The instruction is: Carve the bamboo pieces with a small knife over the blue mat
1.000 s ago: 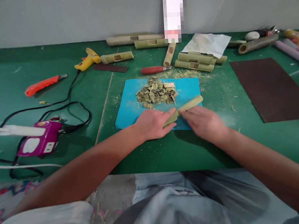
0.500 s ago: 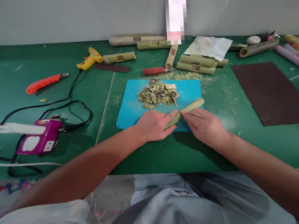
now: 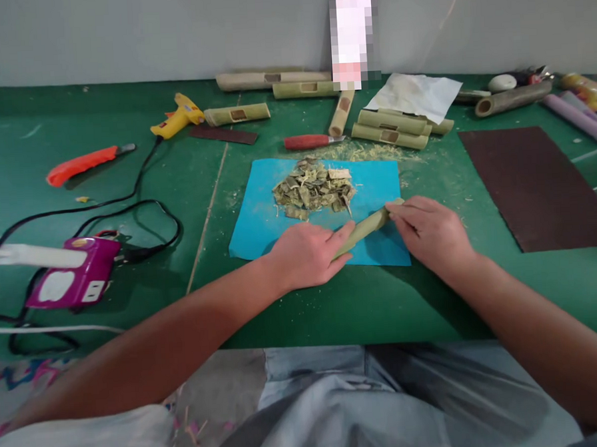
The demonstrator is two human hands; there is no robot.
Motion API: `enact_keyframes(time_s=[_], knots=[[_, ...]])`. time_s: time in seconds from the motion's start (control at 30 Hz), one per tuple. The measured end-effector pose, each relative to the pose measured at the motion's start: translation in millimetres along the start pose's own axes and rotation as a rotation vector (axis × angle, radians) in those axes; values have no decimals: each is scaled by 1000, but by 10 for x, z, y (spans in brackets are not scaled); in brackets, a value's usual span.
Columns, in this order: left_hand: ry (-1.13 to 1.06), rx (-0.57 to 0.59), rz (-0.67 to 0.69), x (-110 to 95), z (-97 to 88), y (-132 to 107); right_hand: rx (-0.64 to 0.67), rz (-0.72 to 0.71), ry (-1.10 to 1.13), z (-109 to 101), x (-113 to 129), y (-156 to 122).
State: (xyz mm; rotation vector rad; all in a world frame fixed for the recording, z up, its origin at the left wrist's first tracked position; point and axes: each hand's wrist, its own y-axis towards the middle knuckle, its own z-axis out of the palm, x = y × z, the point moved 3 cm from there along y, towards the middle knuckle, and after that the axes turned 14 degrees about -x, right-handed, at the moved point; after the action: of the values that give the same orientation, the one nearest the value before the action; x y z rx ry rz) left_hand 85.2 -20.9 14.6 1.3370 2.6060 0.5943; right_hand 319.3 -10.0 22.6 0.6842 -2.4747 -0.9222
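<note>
My left hand (image 3: 310, 253) is closed around the near end of a green bamboo tube (image 3: 367, 228), which slants up to the right over a blue mat (image 3: 251, 216). At the tube's far end, my right hand (image 3: 433, 233) has its fingers pressed together against the bamboo. Whether anything is pinched in those fingers is hidden. A heap of bamboo chips and shavings (image 3: 314, 189) lies on the mat just beyond my left hand. Behind the mat rests a red-handled carving knife (image 3: 308, 141).
Several cut bamboo tubes (image 3: 394, 136) lie at the back, some under white paper (image 3: 412, 96). To the right is a dark brown sheet (image 3: 539, 187). On the left are a yellow glue gun (image 3: 177, 116), an orange utility knife (image 3: 82, 165), and a purple power adapter (image 3: 76, 275) with looping cables.
My right hand has slid along the bamboo tube, away from my left hand, to the far end. The left hand keeps its hold in nearly the same spot.
</note>
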Motion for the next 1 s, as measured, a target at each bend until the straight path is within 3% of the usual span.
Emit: enact_keyframes(time_s=[0.13, 0.27, 0.7, 1.0], knots=[[42, -159, 66, -40, -120, 6, -38, -38, 20, -36, 89, -13], [97, -250, 25, 19, -200, 18, -45, -6, -27, -44, 110, -9], [36, -176, -102, 217, -112, -7, -20, 124, -181, -49, -54, -23], [-170, -136, -160, 263, -49, -33, -37, 58, -243, -14, 38, -47]])
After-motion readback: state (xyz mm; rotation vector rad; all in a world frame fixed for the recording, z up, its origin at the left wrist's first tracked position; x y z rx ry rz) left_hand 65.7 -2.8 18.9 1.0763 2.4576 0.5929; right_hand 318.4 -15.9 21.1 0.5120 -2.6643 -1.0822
